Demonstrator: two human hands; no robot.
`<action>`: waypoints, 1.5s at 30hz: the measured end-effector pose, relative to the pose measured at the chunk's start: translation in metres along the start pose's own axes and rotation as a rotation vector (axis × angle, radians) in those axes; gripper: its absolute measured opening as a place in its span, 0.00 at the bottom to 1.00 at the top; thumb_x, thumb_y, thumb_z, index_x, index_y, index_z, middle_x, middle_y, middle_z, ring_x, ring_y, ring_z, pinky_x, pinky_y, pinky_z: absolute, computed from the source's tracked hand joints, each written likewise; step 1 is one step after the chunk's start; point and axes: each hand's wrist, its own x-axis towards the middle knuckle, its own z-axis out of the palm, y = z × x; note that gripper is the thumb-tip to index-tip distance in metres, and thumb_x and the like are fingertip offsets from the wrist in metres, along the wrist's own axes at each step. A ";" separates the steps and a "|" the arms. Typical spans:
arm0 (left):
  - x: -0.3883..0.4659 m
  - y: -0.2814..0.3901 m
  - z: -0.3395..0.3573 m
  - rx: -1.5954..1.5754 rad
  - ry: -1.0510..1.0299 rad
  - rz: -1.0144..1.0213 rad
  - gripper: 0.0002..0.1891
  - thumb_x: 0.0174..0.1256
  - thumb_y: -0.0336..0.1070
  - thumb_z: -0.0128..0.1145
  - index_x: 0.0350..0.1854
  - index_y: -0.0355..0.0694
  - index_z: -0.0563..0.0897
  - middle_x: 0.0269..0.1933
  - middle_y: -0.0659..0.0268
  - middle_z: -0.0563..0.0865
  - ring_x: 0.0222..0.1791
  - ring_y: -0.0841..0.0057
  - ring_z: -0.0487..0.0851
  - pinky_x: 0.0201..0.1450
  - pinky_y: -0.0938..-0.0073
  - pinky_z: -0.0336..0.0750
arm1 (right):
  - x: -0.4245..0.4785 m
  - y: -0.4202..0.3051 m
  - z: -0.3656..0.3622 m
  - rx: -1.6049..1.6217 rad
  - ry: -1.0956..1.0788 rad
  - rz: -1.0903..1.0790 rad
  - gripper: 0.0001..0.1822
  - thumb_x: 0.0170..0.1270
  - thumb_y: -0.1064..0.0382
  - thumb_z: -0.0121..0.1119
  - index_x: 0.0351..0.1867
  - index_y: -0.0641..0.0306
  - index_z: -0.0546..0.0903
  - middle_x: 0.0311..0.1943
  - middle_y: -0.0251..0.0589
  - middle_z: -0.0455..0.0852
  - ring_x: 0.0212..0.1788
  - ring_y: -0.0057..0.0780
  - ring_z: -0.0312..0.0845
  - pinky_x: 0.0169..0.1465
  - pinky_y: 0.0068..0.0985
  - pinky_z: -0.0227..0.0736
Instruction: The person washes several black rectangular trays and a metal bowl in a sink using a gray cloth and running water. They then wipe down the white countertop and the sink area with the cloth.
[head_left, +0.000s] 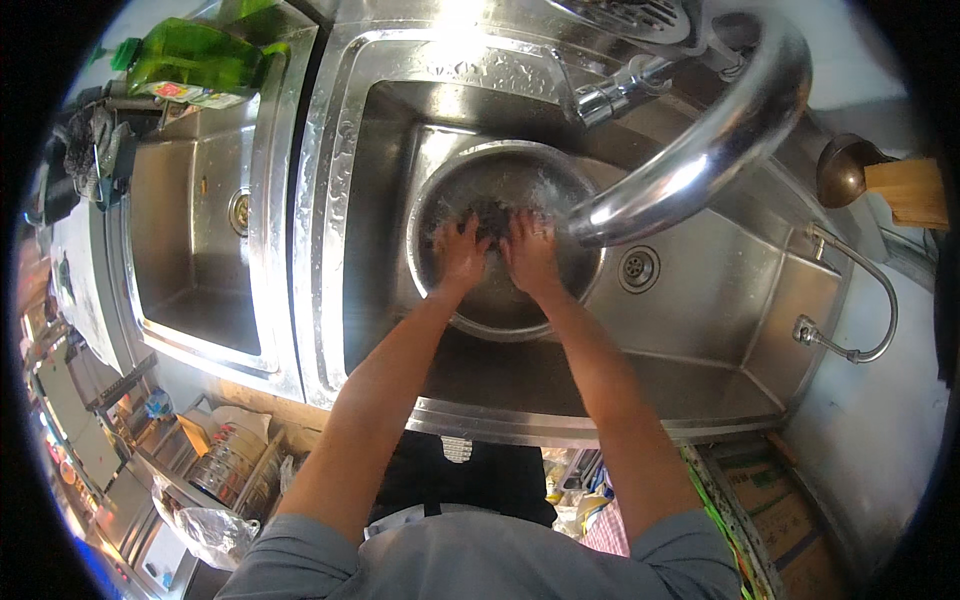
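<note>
A round stainless steel basin (517, 330) holding water sits in the large steel sink before me. Both my hands reach into it, with fingers spread and pointing towards the far side. My left hand (460, 255) is in the left part of the basin, and my right hand (531, 251) is close beside it. Between and beyond the fingertips is a dark patch (491, 216), blurred by the water, so I cannot tell what it is. The thick curved metal faucet spout (675, 187) ends over the basin's right rim, close to my right hand.
Right of the basin is a sink drain (639, 268). A second sink (217, 300) adjoins at left, with a green bottle (195, 64) behind it. A metal hose (892, 300) hangs at right near a ladle (847, 171). The sink's front edge (517, 426) runs beneath my forearms.
</note>
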 end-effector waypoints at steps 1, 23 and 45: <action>-0.005 -0.008 -0.005 0.130 -0.019 0.076 0.31 0.64 0.49 0.57 0.67 0.42 0.69 0.70 0.43 0.62 0.70 0.48 0.61 0.70 0.51 0.57 | 0.001 0.000 -0.005 0.074 -0.113 0.020 0.26 0.66 0.57 0.54 0.61 0.69 0.71 0.60 0.59 0.70 0.65 0.51 0.63 0.69 0.53 0.48; 0.007 0.021 -0.011 -0.878 -0.129 -0.320 0.22 0.65 0.46 0.54 0.58 0.40 0.76 0.57 0.54 0.76 0.50 0.57 0.76 0.56 0.52 0.70 | 0.007 -0.002 0.014 0.265 0.063 0.505 0.18 0.65 0.59 0.56 0.49 0.73 0.75 0.54 0.62 0.73 0.55 0.54 0.71 0.53 0.46 0.69; 0.019 0.007 0.005 -0.929 -0.255 -0.184 0.20 0.66 0.49 0.55 0.48 0.37 0.81 0.43 0.60 0.84 0.42 0.64 0.79 0.49 0.61 0.71 | 0.024 -0.049 0.016 0.589 0.338 0.739 0.26 0.63 0.46 0.58 0.34 0.76 0.83 0.33 0.64 0.83 0.40 0.58 0.80 0.44 0.46 0.71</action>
